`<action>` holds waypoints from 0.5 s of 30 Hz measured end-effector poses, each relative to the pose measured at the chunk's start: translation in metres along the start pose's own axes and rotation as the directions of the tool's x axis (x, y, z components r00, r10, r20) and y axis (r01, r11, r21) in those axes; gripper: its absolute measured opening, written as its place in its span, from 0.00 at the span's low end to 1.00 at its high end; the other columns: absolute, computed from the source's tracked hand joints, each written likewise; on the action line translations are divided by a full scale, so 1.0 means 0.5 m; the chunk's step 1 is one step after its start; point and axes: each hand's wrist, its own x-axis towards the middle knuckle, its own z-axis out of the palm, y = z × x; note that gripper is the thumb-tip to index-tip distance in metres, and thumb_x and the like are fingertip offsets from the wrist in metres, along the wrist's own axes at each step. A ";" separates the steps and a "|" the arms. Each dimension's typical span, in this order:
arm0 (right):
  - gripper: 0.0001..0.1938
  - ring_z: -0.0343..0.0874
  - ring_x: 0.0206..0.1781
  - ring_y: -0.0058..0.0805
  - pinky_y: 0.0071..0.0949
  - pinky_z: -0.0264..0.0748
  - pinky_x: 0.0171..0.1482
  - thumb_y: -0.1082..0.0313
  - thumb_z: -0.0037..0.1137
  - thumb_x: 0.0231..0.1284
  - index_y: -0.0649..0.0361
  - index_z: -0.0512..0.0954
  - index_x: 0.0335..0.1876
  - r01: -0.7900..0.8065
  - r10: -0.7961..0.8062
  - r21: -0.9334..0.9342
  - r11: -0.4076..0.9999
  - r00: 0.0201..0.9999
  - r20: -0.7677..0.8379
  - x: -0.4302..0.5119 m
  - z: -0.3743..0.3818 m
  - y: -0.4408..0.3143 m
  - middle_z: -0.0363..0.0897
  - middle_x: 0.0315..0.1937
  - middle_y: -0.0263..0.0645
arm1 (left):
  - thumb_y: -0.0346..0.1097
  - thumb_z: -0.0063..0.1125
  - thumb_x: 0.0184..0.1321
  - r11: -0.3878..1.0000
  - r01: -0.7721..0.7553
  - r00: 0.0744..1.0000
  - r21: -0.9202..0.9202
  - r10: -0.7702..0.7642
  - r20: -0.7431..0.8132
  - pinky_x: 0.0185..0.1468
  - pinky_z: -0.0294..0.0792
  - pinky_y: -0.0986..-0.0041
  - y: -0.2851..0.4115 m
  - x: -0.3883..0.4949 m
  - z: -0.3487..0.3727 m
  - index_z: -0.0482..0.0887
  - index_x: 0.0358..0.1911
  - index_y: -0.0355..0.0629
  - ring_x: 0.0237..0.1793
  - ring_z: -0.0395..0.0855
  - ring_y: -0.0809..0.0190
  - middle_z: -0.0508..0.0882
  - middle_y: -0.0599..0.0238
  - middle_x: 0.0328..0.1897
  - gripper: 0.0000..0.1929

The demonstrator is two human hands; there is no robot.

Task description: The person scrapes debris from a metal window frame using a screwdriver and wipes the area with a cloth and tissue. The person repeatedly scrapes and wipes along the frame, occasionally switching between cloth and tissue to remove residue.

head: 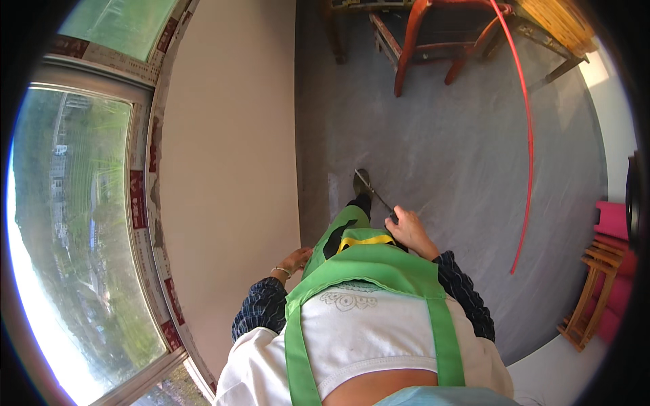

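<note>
My right hand (pixel 410 231) is closed around the dark handle of a long, thin, rod-like tool (pixel 374 191). Its slender shaft points forward and left, crossing in front of my dark shoe (pixel 361 181); whether it is a screwdriver cannot be made out. Low at my left side, my left hand (pixel 296 260) is beside the green apron (pixel 373 261), its fingertips partly hidden by the cloth. I see nothing held in it, but its finger pose is unclear. A yellow band (pixel 366 240) crosses the apron near my right hand.
Along my left runs a beige wall (pixel 228 142) below a framed window (pixel 76 218). Ahead stands a red wooden chair (pixel 406 51) near a yellowish wooden piece (pixel 556 23). A red cable or hose (pixel 529 137) arcs over the grey floor (pixel 457 137). A small wooden stool (pixel 589 299) is at right.
</note>
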 end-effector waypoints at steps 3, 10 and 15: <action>0.14 0.75 0.32 0.61 0.54 0.69 0.36 0.63 0.56 0.60 0.67 0.68 0.33 -0.017 0.025 -0.106 0.994 0.997 0.069 0.123 -0.054 -0.004 0.75 0.25 0.59 | 0.39 0.54 0.67 0.986 -0.069 0.997 0.151 0.074 -0.030 0.34 0.71 0.75 0.218 0.082 -0.019 0.81 0.43 0.46 0.30 0.77 0.71 0.82 0.73 0.32 0.08; 0.13 0.75 0.30 0.58 0.51 0.70 0.35 0.63 0.56 0.60 0.65 0.68 0.32 0.029 -0.054 -0.214 0.976 0.992 -0.111 0.423 -0.256 -0.050 0.75 0.24 0.54 | 0.32 0.55 0.63 0.791 -0.413 0.820 0.452 0.539 -0.194 0.30 0.72 0.78 0.754 0.290 -0.127 0.81 0.39 0.43 0.29 0.79 0.71 0.83 0.71 0.32 0.04; 0.15 0.76 0.27 0.56 0.49 0.70 0.31 0.63 0.59 0.59 0.66 0.67 0.30 -0.234 0.250 0.209 0.949 0.967 -0.052 0.596 -0.317 -0.063 0.75 0.21 0.53 | 0.31 0.55 0.63 0.650 -0.612 0.663 0.451 0.732 -0.155 0.40 0.72 0.78 1.222 0.288 -0.106 0.82 0.47 0.44 0.39 0.80 0.72 0.84 0.70 0.39 0.10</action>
